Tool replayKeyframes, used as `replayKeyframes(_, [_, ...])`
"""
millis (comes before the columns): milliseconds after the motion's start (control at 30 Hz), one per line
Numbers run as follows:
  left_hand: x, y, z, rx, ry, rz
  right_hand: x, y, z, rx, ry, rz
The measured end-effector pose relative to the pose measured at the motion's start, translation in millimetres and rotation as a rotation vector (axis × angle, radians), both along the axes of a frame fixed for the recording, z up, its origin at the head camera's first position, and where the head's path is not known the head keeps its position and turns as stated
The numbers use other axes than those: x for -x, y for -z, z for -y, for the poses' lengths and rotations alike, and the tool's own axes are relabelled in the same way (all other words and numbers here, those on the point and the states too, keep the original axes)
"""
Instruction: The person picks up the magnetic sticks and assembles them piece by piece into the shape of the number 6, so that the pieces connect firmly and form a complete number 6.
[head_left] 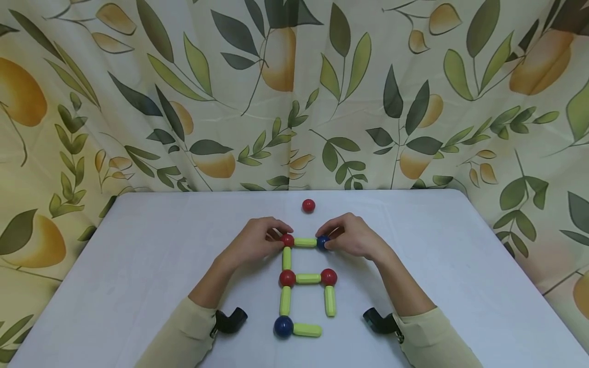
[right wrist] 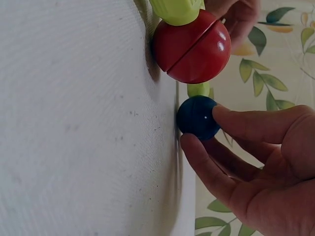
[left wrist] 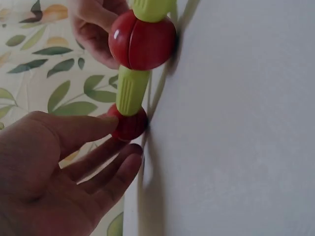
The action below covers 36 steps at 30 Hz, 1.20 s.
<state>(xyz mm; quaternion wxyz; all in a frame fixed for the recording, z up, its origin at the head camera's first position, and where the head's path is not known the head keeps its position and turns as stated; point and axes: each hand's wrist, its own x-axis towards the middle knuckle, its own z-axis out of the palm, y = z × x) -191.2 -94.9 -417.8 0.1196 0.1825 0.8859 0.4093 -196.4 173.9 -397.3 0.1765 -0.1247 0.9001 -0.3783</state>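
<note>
On the white table lies a figure of balls joined by yellow-green sticks. My left hand (head_left: 257,238) pinches the red ball (left wrist: 129,124) at the figure's far left corner between thumb and fingers. At the far right corner my right hand (head_left: 353,236) holds the blue ball (right wrist: 198,117) between thumb and fingertips. A yellow-green stick (head_left: 305,242) spans these two balls. Another stick (head_left: 287,258) runs from the left-hand ball to a middle red ball (head_left: 287,278). A crossing stick (head_left: 308,278) links that one to a second red ball (head_left: 329,277).
A loose red ball (head_left: 308,206) lies beyond the hands near the table's far edge. Nearest me, a larger-looking blue ball (head_left: 283,327) carries a stick (head_left: 307,330) pointing right. One stick (head_left: 330,301) extends toward me from the right red ball. A leaf-patterned curtain (head_left: 322,128) hangs behind.
</note>
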Motion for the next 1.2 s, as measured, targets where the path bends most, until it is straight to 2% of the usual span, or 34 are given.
replayKeyframes(133, [3.9,2.7,3.8,-0.002,0.045,0.023,0.1,0.3,-0.1,0.002,0.001,-0.002])
replayKeyframes(267, [6.5,5.1,6.5,-0.007,0.063,0.037,-0.1,0.3,0.4,0.002,0.001,-0.005])
replayKeyframes(900, [10.6,9.8,6.6,-0.015,0.039,0.054,1.3,-0.6,0.1,-0.002,-0.003,0.007])
replayKeyframes(1200, [10.3,8.6,5.1,-0.010,0.029,0.062,2.3,0.7,-1.0,0.004,-0.012,0.003])
